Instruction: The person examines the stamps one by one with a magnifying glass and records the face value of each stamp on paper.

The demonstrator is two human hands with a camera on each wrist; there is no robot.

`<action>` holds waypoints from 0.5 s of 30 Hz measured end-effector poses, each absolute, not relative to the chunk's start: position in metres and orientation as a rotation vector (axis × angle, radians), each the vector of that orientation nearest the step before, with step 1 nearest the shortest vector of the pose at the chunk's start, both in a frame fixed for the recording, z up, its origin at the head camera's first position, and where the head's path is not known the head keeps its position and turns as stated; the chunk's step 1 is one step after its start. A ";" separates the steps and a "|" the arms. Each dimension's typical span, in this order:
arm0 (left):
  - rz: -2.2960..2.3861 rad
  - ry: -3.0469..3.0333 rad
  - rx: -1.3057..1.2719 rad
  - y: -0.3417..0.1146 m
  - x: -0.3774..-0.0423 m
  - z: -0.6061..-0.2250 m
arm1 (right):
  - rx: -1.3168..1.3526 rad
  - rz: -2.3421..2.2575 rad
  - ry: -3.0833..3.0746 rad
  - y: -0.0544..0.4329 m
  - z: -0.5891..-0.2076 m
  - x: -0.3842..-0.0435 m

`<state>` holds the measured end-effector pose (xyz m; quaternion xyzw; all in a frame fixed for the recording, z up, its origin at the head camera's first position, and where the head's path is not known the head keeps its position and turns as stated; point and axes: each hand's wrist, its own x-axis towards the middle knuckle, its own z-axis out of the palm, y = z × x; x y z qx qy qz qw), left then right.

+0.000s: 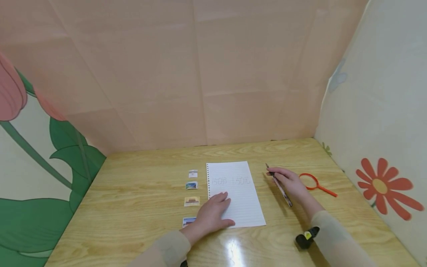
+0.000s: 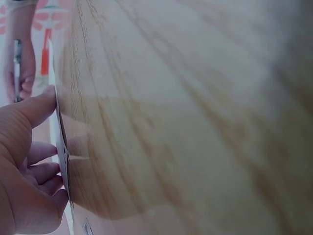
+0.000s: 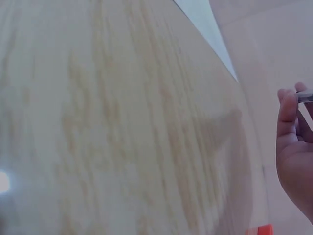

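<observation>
On the wood tbl (image 1: 143,193), the ruled sheet (image 1: 237,207) lay w/ its hole-punched edge on the L & writing across its upper half, too faint to read for sure. L hand (image 1: 213,215) rested on the sheet's lower L part, fingers spread & fairly straight, thumb nr the bottom edge. Just R of the sheet, R hand (image 1: 289,183) pinched a pen (image 1: 281,190) betw. thumb & fingers; pen was slanted, raised off the tbl & apart from the sheet. Farther R of the sheet, past R hand, was a red magnifying glass (image 1: 318,187). L of the sheet, 4 small pics stood in a column: pale pic (image 1: 193,173), blue-green pic (image 1: 191,185), yellowish pic (image 1: 192,201) & nearest pic (image 1: 189,221), that last partly hidden by L hand. Beyond the sheet rose a pinkish backdrop (image 1: 160,81).
</observation>
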<state>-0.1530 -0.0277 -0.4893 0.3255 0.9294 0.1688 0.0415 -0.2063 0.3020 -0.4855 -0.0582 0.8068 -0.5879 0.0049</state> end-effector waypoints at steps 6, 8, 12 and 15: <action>0.523 2.844 1.001 -0.027 -0.153 -0.490 | -0.127 -1.735 2.589 0.304 -0.485 -0.204; 0.523 2.846 1.003 -0.028 -0.152 -0.489 | -0.144 -1.734 2.602 0.306 -0.486 -0.204; 0.512 2.852 1.000 -0.028 -0.152 -0.489 | -0.156 -1.718 2.656 0.308 -0.488 -0.205; 0.497 2.857 0.996 -0.028 -0.153 -0.490 | -0.124 -1.661 2.716 0.311 -0.489 -0.206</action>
